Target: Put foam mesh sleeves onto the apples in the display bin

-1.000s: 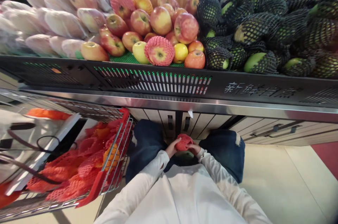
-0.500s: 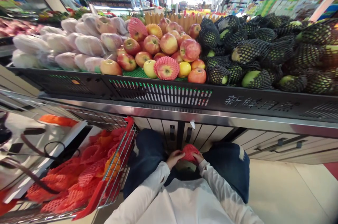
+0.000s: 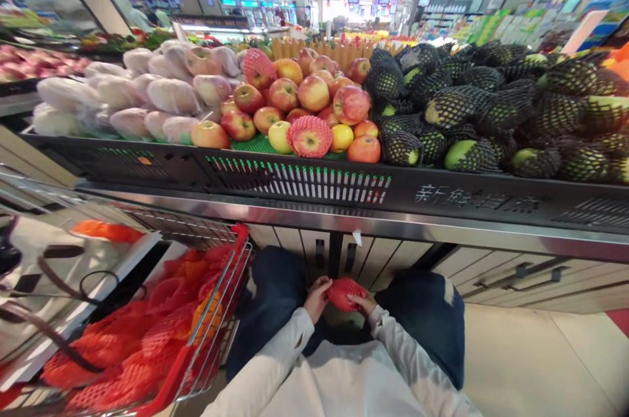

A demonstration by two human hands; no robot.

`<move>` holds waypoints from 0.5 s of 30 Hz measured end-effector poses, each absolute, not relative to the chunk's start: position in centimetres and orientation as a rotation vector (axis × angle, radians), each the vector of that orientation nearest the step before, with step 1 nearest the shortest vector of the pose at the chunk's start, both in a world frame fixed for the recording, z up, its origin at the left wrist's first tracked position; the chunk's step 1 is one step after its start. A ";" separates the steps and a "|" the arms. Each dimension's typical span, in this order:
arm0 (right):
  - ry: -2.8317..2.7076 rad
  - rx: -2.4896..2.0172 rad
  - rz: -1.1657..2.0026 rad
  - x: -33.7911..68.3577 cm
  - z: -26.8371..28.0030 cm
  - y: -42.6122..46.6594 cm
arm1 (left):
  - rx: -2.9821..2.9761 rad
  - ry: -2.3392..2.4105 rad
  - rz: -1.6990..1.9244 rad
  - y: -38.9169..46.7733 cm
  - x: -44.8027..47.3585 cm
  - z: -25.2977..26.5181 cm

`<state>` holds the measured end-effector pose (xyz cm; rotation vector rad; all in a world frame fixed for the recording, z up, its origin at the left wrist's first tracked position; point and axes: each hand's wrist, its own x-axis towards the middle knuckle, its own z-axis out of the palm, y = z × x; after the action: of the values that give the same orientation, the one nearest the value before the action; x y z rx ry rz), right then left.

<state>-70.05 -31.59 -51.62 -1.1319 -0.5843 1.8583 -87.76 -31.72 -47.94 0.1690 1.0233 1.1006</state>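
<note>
Holding a red foam net (image 3: pixel 343 292) at lower centre of the frame, directly between left hand (image 3: pixel 317 299) and right hand (image 3: pixel 365 303). Pinches its left end with the left, grips its right end with the right, and reaches further over its middle with the right. Aligns its long axis roughly left to right, well below the black crate (image 3: pixel 191 169). Cannot tell the net's contents.

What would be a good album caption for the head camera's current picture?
Left hand and right hand hold a red foam net, below heaped apples, beside a cart of foam nets.
</note>
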 end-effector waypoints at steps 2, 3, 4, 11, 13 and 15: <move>-0.617 -1.103 1.868 -70.1 -51.4 -31.7 | 0.190 1.038 1.147 -31.7 -87.7 -48.0; -0.629 -1.078 1.880 -70.2 -51.2 -31.8 | 0.197 1.045 1.164 -31.8 -87.7 -48.1; -0.636 -1.047 1.896 -70.3 -51.1 -31.9 | 0.204 1.054 1.171 -31.8 -87.7 -48.2; -0.494 -0.928 1.952 -70.1 -51.1 -32.5 | 0.245 1.080 1.001 -32.1 -87.4 -48.7; -0.425 -0.932 1.960 -69.9 -51.2 -32.4 | 0.265 1.072 0.951 -32.1 -87.2 -48.5; -0.362 -0.936 1.980 -69.6 -51.2 -32.3 | 0.299 1.069 0.916 -32.2 -87.1 -48.2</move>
<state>-69.65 -32.28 -51.21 -0.9356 -0.3616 1.9797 -87.06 -32.25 -48.24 0.2986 1.0689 0.9165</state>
